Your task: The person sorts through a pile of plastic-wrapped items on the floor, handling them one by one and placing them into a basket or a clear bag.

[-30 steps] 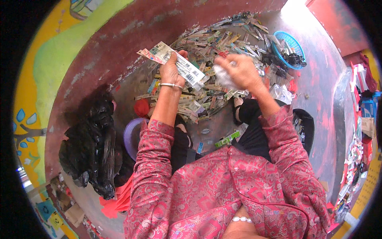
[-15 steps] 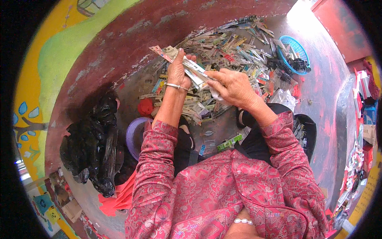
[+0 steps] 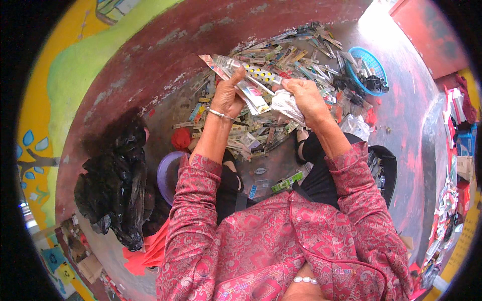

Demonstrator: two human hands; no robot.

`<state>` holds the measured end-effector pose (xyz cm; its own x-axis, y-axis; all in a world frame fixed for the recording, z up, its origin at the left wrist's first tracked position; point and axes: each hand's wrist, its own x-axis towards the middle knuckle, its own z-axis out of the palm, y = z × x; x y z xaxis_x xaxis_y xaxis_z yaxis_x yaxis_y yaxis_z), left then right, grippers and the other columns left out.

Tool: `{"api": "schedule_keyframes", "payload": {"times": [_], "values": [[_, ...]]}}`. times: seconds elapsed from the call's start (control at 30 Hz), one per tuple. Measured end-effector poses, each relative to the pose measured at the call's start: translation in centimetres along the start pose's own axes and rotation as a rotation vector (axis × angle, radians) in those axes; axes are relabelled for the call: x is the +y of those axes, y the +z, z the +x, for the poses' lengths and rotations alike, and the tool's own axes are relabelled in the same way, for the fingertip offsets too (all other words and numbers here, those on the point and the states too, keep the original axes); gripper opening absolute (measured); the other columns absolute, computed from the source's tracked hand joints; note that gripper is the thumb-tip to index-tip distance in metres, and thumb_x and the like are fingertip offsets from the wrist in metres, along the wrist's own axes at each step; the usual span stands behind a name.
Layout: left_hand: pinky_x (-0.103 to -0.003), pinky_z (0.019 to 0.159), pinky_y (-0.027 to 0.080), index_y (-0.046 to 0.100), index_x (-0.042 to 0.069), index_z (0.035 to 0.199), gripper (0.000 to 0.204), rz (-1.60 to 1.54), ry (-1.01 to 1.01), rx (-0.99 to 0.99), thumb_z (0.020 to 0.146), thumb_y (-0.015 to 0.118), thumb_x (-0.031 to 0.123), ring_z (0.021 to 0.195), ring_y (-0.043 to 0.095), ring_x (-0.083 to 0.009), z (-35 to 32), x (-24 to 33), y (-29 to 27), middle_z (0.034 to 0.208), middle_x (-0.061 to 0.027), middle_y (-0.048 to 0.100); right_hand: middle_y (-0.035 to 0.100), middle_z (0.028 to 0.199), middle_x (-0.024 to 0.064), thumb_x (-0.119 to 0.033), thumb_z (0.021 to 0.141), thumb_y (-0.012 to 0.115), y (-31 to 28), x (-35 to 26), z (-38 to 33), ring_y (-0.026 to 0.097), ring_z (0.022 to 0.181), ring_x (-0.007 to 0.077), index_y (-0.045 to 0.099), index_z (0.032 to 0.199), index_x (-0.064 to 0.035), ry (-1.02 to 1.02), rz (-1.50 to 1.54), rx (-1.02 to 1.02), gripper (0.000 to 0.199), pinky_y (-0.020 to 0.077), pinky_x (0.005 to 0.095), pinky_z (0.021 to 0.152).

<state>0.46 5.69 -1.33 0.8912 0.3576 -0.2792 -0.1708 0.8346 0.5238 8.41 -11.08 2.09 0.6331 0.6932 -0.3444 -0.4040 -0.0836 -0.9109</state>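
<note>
In front of me, my left hand (image 3: 228, 98) is closed round a small bunch of long, narrow printed packets (image 3: 252, 99), which fan out on both sides of its thumb. A strip with yellow and dark dots (image 3: 262, 75) runs from this bunch to my right hand (image 3: 307, 100). The right thumb and fingers pinch its far end. Under the same hand hangs a crumpled whitish cloth (image 3: 286, 104), held against the palm. Beneath both hands spreads a big loose heap of similar slim packets (image 3: 296, 57) on the floor.
A blue plastic basket (image 3: 385, 91) stands at the far right. Black plastic bags (image 3: 113, 180) lie at left beside a purple tub (image 3: 163, 175) and red sheets (image 3: 146, 253). By my right leg is a black container (image 3: 390, 180). A reddish wall (image 3: 135, 65) curves behind the heap.
My right hand has moved slightly right and up, away from the left. The dotted strip now shows stretched between the hands, and more of the whitish cloth is visible.
</note>
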Motion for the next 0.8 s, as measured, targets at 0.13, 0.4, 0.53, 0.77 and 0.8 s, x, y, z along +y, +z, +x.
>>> {"api": "schedule_keyframes", "payload": {"times": [0.13,0.4,0.53,0.77,0.8], "values": [[-0.033,0.062,0.052,0.049,0.001,0.098,0.03,0.189,0.113,0.054,0.072,0.064,-0.001,0.074,0.06,-0.0193,0.0,0.0,-0.5,0.085,-0.0076,0.058,0.058,0.066,0.0067,-0.018,0.085,0.047,0.9,-1.0,-0.7,0.055,0.049,0.0132,0.06,0.088,0.0053,0.083,0.118,0.028,0.027,0.0451,0.0247,0.044],[-0.036,0.075,0.049,0.053,-0.003,0.092,0.021,0.151,0.015,-0.056,0.073,0.062,0.002,0.081,0.059,-0.0223,-0.2,0.8,-1.1,0.086,-0.0121,0.059,0.059,0.069,0.0071,-0.017,0.086,0.046,0.5,-0.7,-0.8,0.057,0.054,0.0134,0.058,0.089,0.0024,0.052,0.177,-0.06,0.023,0.0467,0.0257,0.046],[-0.03,0.063,0.051,0.051,-0.001,0.099,0.033,0.199,0.059,0.061,0.069,0.063,-0.003,0.071,0.059,-0.0173,-0.9,1.0,-0.1,0.084,-0.0084,0.059,0.06,0.071,0.0065,-0.018,0.088,0.046,0.6,-0.7,-0.9,0.057,0.057,0.0129,0.058,0.09,0.0014,0.027,0.271,-0.024,0.022,0.047,0.025,0.051],[-0.033,0.071,0.049,0.047,-0.002,0.106,0.043,0.003,-0.021,-0.106,0.064,0.052,-0.007,0.079,0.057,-0.0183,-1.1,2.3,-0.5,0.086,-0.0097,0.057,0.061,0.075,0.007,-0.018,0.084,0.054,-1.5,-0.3,0.5,0.059,0.058,0.0132,0.058,0.09,0.0013,-0.046,0.305,0.027,0.021,0.0494,0.0258,0.05],[-0.034,0.072,0.049,0.047,-0.003,0.106,0.043,-0.06,-0.039,-0.142,0.063,0.05,-0.007,0.079,0.057,-0.0191,-1.1,2.6,-0.4,0.085,-0.01,0.057,0.061,0.074,0.0066,-0.018,0.084,0.054,-2.2,-0.7,0.7,0.058,0.057,0.0129,0.058,0.09,0.0014,-0.043,0.268,-0.006,0.021,0.0489,0.025,0.05]]}}
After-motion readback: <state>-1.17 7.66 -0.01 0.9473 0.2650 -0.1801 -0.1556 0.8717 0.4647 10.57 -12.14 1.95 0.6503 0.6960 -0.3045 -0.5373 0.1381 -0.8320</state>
